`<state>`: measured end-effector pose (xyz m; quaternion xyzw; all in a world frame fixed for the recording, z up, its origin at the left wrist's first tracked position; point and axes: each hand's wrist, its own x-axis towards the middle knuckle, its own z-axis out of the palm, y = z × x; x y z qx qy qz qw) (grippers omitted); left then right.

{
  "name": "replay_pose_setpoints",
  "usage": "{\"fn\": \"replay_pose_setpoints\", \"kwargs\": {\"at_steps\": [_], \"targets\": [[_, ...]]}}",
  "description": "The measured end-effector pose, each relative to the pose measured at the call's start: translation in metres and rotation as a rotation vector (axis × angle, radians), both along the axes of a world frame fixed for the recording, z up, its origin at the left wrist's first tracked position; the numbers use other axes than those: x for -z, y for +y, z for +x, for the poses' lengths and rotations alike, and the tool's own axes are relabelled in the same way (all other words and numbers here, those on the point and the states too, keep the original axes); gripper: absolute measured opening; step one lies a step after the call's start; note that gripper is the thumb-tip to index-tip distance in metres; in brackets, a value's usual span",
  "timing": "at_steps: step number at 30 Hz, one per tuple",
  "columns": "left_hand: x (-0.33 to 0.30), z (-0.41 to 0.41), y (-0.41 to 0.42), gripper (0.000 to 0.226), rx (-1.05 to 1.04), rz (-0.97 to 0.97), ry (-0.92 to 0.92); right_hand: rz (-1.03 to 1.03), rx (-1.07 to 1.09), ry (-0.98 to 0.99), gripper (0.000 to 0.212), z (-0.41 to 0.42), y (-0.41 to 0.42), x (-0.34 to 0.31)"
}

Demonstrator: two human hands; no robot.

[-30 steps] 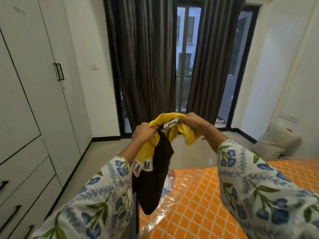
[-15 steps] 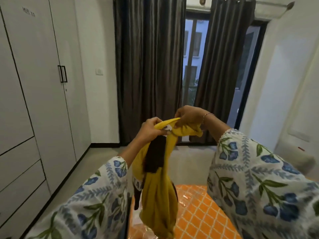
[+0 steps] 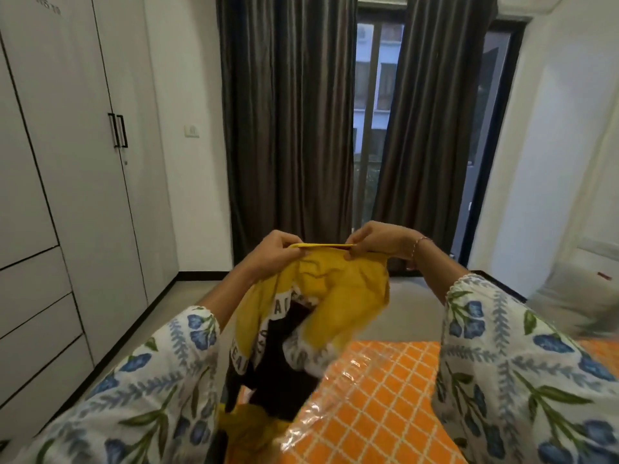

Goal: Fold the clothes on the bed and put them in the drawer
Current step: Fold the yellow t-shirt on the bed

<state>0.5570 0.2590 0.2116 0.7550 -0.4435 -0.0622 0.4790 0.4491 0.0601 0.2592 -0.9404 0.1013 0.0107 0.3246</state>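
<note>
Yellow shirt (image 3: pixel 338 289) with black parts hangs in the air above the bed (image 3: pixel 378 396), held up at its top edge. The left hand (image 3: pixel 278 252) and the right hand (image 3: pixel 378 242) each pinch this edge and pull it straight, probably to find the shape before folding on the bed

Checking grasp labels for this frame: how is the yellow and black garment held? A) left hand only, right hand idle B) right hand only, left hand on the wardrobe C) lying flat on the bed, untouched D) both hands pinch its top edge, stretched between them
D: the left hand and right hand each pinch the top edge of the yellow and black garment, which hangs down above the orange bed cover.
</note>
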Motion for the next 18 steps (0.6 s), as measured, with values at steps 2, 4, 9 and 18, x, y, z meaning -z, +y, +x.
{"fn": "replay_pose_setpoints", "kwargs": {"at_steps": [2,4,9,18], "targets": [[0.015,-0.013,0.006,0.017,-0.132,-0.002,-0.139,-0.233,0.039,-0.065,0.017,-0.007,0.009,0.017],[0.028,-0.03,0.012,0.021,-0.281,-0.005,-0.287,-0.26,0.126,-0.175,0.016,-0.02,0.019,0.032],[0.049,-0.072,0.033,0.016,-0.586,0.212,-0.641,-0.044,0.324,-0.5,0.021,-0.073,0.03,0.054],[0.038,-0.1,0.042,0.023,-0.322,-0.034,0.021,0.197,0.258,-0.597,0.023,-0.145,0.017,0.066]]}}
